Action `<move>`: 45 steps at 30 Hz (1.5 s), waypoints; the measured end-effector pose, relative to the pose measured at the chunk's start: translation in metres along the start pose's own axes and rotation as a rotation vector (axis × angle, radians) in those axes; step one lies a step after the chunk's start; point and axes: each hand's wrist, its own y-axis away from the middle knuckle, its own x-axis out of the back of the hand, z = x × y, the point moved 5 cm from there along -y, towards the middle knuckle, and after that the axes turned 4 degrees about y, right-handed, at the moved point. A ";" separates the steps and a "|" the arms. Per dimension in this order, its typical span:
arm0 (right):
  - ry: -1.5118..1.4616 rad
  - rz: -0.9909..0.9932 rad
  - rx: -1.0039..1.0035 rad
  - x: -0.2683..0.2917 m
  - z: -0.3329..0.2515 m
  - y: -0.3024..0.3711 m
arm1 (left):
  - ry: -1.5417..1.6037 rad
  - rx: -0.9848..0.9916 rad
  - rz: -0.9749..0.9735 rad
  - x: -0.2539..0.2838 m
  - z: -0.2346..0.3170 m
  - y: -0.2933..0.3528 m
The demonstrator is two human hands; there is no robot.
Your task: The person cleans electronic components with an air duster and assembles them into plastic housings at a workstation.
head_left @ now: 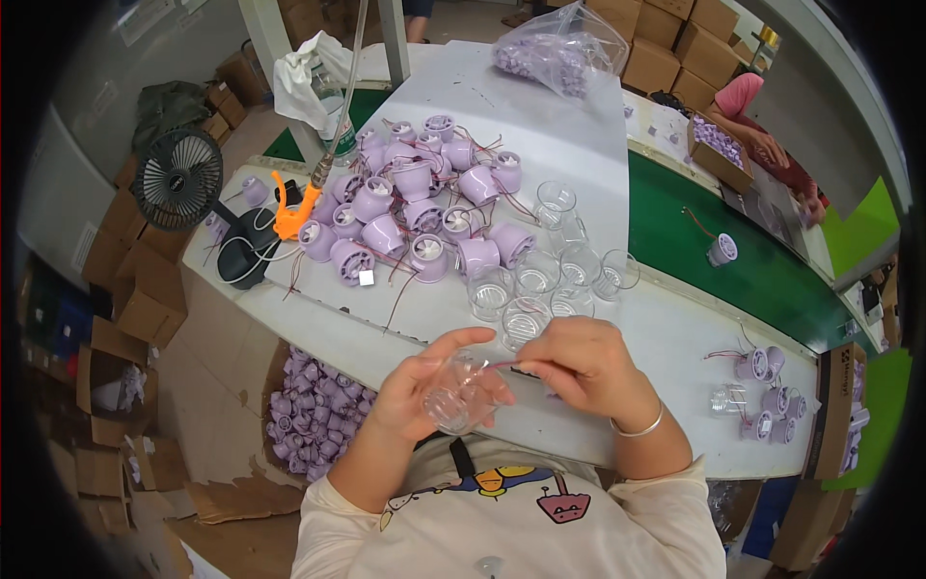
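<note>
At the lower middle of the frame, the left hand (403, 391) is half curled, with its thumb and fingers around a clear cup (449, 410), which is tilted above the near edge of the white table (666, 333). The right hand (590, 362) is just to the right of it, and its fingers are mostly closed; the thumb and the forefinger pinch a thin reddish wire (501, 366), which reaches to the mouth of the cup. What is at the hidden end of this wire, I cannot tell. A bracelet (640, 426) is around the right wrist. Just above the hands, in the centre of the frame, a group of clear cups (536, 274) stands close together. To the upper left of this group lies a heap of purple housings (412, 180), with dark and red wires between them. At the left of the heap there is an orange tool (297, 217), and farther left a black fan (179, 180). In the upper part, a transparent bag (588, 43) holds small purple pieces. On the green belt (667, 217) at right, one purple part (721, 249) lies alone. At the upper right, a co-worker's hand (768, 148) is near an open carton (721, 172) of purple pieces.
</note>
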 end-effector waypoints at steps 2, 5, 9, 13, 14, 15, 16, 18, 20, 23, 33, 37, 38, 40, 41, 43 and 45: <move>-0.120 -0.082 0.076 -0.004 -0.005 -0.001 | 0.040 0.041 0.037 0.000 -0.006 -0.001; -0.260 -0.069 0.100 -0.009 -0.006 0.001 | 0.084 0.084 0.049 0.000 -0.009 -0.002; -0.272 -0.043 0.147 -0.016 -0.009 0.001 | 0.043 0.127 0.094 0.001 -0.011 -0.002; -0.269 -0.046 0.046 -0.023 -0.010 0.005 | 0.026 0.081 0.084 0.009 -0.013 0.002; -0.273 -0.063 -0.004 -0.025 -0.009 0.005 | -0.019 0.043 0.136 0.012 -0.012 0.004; -0.269 -0.059 -0.005 -0.024 -0.010 0.005 | -0.019 0.047 0.132 0.007 -0.015 0.001; -0.296 -0.061 -0.058 -0.024 -0.008 0.004 | -0.271 -0.123 0.334 0.006 -0.009 0.000; -0.321 -0.056 -0.107 -0.024 -0.006 0.005 | -0.575 -0.349 0.427 0.001 0.004 0.006; -0.333 -0.045 -0.204 -0.025 -0.003 0.008 | -0.778 -0.436 0.355 -0.010 0.005 0.006; -0.354 -0.058 -0.219 -0.027 -0.008 0.008 | -1.386 -0.574 0.270 -0.038 0.011 0.009; -0.438 0.030 -0.216 -0.031 -0.021 0.015 | -1.299 -0.859 0.372 -0.052 0.021 0.016; -0.345 0.060 -0.156 -0.022 -0.011 0.010 | -1.210 -1.024 0.412 -0.043 0.029 0.016; -0.569 -0.039 -0.323 -0.031 -0.004 0.010 | -1.209 -1.020 0.420 -0.043 0.029 0.016; -1.014 -0.228 -0.515 -0.053 0.004 0.018 | -1.063 -1.089 0.419 -0.043 0.031 0.015; -1.014 -0.228 -0.516 -0.054 0.006 0.019 | -1.062 -1.088 0.420 -0.044 0.031 0.015; -0.883 -0.385 -0.477 -0.058 0.006 0.020 | -1.179 -1.120 0.503 -0.046 0.032 0.017; -0.633 -0.301 -0.393 -0.042 0.005 0.014 | -1.213 -1.104 0.542 -0.040 0.031 0.020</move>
